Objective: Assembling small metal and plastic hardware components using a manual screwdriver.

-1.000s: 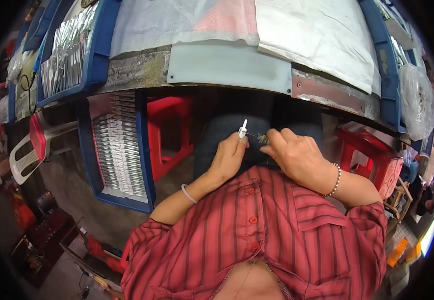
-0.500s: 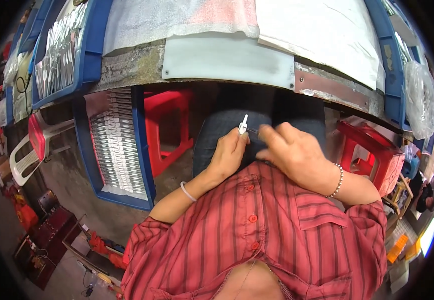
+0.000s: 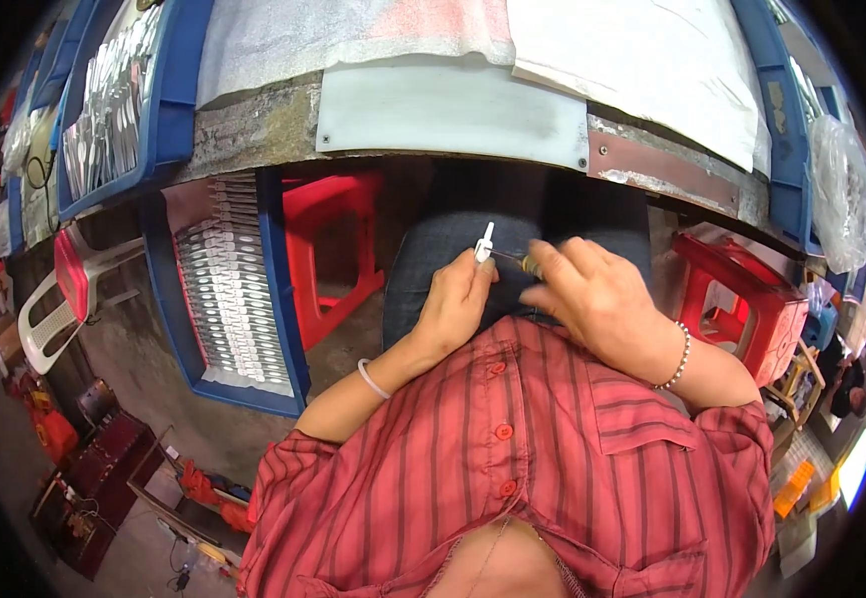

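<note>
My left hand [image 3: 453,304] is closed above my lap, pinching a small white plastic piece [image 3: 484,245] between thumb and fingertips. Its narrow stem points away from me. From the right, my right hand [image 3: 582,289] grips what looks like a small screwdriver [image 3: 530,265]. A thin metal shaft runs from its yellowish handle to the side of the white piece. The fingers hide most of the handle, and whether the tip enters the piece is too small to make out.
A blue crate [image 3: 291,339] with rows of white-and-grey pieces stands left of my knees. Blue bins [image 3: 169,130] flank the worktable, whose front edge carries a pale plate [image 3: 453,115]. Red stools [image 3: 333,249] stand on either side. A clear plastic bag [image 3: 842,194] hangs at the right.
My right hand has shifted slightly right, and more of the thin shaft and handle shows. My left hand still holds the white piece in nearly the same place.
</note>
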{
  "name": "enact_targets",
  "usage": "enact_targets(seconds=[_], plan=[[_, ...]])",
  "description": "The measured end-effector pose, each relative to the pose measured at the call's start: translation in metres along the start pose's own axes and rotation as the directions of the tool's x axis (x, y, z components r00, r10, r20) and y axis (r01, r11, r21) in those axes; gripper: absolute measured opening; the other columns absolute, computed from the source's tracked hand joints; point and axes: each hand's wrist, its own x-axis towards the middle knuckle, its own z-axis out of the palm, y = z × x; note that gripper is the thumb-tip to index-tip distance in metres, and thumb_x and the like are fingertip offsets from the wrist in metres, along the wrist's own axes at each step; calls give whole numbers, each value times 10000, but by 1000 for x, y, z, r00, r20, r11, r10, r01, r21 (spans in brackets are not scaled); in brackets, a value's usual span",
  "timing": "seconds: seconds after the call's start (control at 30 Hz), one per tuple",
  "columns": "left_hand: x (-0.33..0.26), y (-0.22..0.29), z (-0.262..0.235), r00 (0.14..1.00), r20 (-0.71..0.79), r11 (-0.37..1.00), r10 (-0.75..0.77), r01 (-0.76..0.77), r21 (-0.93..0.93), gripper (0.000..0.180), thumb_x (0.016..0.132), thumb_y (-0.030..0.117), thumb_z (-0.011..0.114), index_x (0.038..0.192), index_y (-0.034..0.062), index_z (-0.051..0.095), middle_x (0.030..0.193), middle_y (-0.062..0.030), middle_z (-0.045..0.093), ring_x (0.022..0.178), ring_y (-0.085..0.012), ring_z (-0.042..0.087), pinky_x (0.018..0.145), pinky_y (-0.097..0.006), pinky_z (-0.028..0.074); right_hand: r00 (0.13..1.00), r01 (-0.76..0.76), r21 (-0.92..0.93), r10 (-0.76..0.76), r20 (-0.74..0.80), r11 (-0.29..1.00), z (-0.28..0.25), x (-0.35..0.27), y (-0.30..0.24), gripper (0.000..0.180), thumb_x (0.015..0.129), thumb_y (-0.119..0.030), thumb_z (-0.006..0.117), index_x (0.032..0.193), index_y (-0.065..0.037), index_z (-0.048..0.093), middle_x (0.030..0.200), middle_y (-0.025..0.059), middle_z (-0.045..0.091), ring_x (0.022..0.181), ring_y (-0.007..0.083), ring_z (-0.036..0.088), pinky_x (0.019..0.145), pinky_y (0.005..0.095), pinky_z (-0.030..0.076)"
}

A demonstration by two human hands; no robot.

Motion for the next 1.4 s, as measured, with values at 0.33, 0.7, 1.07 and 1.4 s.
enact_targets(seconds=[0.33,0.7,1.07,1.4], plan=[[2,-4,3,1000,-20,1000,16,-16,16,202,951,133,471,832,-15,540,663,-159,552,598,-265,571,569,-368,431,995,96,-42,-94,46,994,2,2,13,338,758,-75,645,1082,-22,564,849,116,543,730,271,576,617,355,476],[-3,-9,5,994,-30,993,108,-109,-38,263,994,215,436,839,24,527,568,11,462,479,-63,424,438,-244,346,988,-155,97,152,41,983,42,3,31,134,812,-43,603,905,-15,509,812,148,537,706,344,583,588,407,468],[-2,-7,5,982,-70,980,175,-168,105,127,928,75,453,894,-37,503,736,-248,559,683,-439,572,582,-470,431,974,-55,375,133,-185,926,77,27,25,155,756,-29,674,866,5,571,808,124,557,693,302,595,578,358,477],[-7,-13,13,927,-155,924,342,-302,233,187,881,91,448,853,-55,563,753,-233,598,653,-363,612,580,-453,442,938,135,217,-55,-342,967,101,20,26,88,747,-135,607,748,-55,571,784,117,538,611,290,565,476,388,472]])
